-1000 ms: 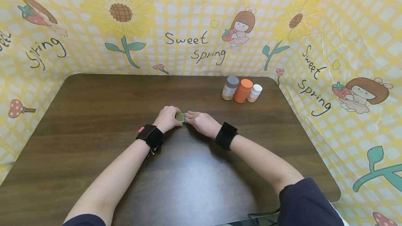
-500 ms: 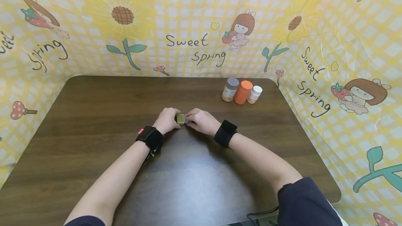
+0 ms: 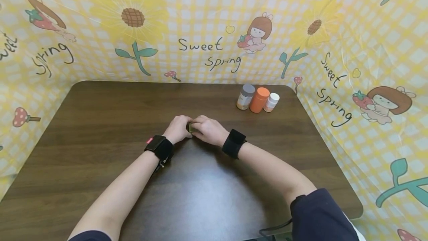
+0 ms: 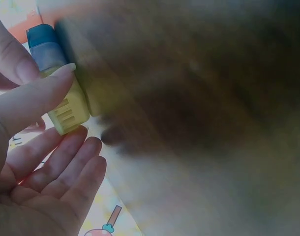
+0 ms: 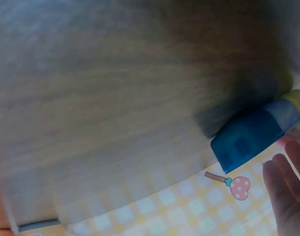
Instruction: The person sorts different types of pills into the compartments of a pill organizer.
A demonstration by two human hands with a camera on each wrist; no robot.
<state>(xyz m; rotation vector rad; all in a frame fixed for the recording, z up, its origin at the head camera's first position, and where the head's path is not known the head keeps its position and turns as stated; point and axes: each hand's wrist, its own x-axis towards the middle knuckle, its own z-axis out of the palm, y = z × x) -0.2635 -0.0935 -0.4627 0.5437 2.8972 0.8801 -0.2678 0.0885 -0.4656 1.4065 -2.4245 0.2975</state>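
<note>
The left hand (image 3: 177, 128) pinched a small block (image 4: 71, 110) between thumb and fingertips, its yellow part nearest. From the opposite side the right hand (image 3: 210, 131) reached right up to it; whether it gripped too, I couldn't tell. Well beyond and rightward of that hand, a grey-capped bottle (image 3: 245, 96), an orange bottle (image 3: 259, 100) and a white bottle (image 3: 271, 102) stood on the table (image 3: 117, 122).

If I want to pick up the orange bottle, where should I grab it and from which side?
I'd take the orange bottle round its upper part, coming from above. It stands upright, and the grey-capped bottle and white bottle sit close on either side, so there's probably little room to grip lower down.
</note>
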